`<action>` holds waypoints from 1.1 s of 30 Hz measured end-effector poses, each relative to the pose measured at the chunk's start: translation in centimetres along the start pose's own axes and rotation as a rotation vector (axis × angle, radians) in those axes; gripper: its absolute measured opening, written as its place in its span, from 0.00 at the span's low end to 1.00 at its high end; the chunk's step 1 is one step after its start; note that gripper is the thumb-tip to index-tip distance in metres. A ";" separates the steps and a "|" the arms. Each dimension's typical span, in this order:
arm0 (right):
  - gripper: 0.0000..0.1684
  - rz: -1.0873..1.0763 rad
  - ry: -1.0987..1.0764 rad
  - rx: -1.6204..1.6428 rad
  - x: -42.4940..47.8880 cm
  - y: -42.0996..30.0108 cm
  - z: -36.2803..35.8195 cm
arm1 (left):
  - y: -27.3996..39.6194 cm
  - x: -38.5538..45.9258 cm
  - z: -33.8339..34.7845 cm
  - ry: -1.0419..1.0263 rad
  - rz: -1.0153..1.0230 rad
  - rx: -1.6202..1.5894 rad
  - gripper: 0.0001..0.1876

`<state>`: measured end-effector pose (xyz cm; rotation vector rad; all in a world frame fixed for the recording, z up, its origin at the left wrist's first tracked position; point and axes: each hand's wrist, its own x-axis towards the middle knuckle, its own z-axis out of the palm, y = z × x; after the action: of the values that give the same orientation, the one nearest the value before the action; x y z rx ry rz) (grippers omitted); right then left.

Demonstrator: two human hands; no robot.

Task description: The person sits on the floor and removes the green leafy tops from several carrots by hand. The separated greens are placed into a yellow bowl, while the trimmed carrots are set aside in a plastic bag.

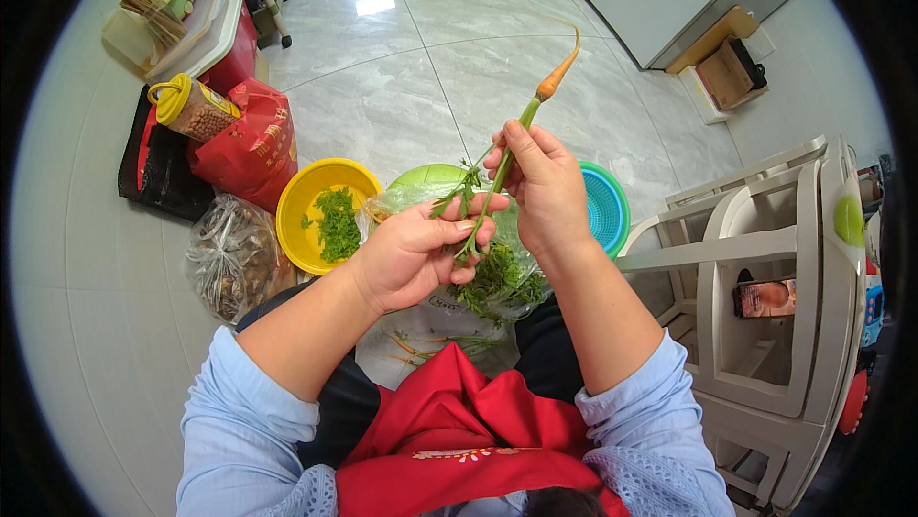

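A thin orange carrot (552,81) with a long curved root tip points up and away, its green stalk running down between my hands. My right hand (541,183) is closed around the stalk below the root. Lower on the stalk, my left hand (423,248) pinches a stem between thumb and fingers, beside a leafy sprig (462,190). Beneath my hands lies an open clear plastic bag with leafy carrot greens (502,280). A yellow bowl (287,201) to the left holds picked green leaves (337,223). Several small carrots with stems (409,348) lie near my lap.
A blue basket in a green basin (624,212) stands at the right, near stacked off-white chairs (746,251). On the left are a knotted plastic bag (233,259), a red bag (258,151) and a yellow-lidded jar (208,115). A green round container (430,174) is partly hidden.
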<state>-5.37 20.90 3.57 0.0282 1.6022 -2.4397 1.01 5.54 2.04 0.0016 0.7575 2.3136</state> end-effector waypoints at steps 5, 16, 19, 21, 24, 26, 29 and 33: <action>0.13 -0.034 -0.029 -0.130 0.1 -0.2 -0.2 | 0.1 -0.4 0.7 0.087 0.010 0.092 0.18; 0.14 -0.067 -0.057 -0.182 0.3 -0.4 -0.5 | 0.1 -0.5 0.5 0.143 0.066 0.066 0.15; 0.14 -0.195 -0.058 -0.305 0.6 -1.1 -0.9 | 0.2 -0.1 -0.4 0.063 0.102 0.008 0.12; 0.14 -0.241 -0.065 -0.387 0.9 -1.3 -1.6 | 0.4 -0.1 -0.5 0.095 0.130 0.058 0.11; 0.14 -0.300 -0.084 -0.396 1.3 -1.2 -2.0 | 1.0 -0.3 -0.1 0.105 0.159 0.131 0.12; 0.14 -0.317 -0.085 -0.426 1.3 -1.3 -2.2 | 1.1 -0.4 -0.2 0.112 0.159 0.178 0.12; 0.14 -0.325 -0.075 -0.477 1.2 -1.6 -2.2 | 1.3 -0.6 0.1 0.141 0.111 0.264 0.11; 0.14 -0.296 -0.083 -0.443 1.1 -1.5 -2.1 | 1.2 -0.6 -0.3 0.069 0.032 0.290 0.08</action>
<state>-6.92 23.17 3.98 -0.4017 2.1991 -2.1780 0.69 4.30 2.52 0.0645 1.1296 2.2232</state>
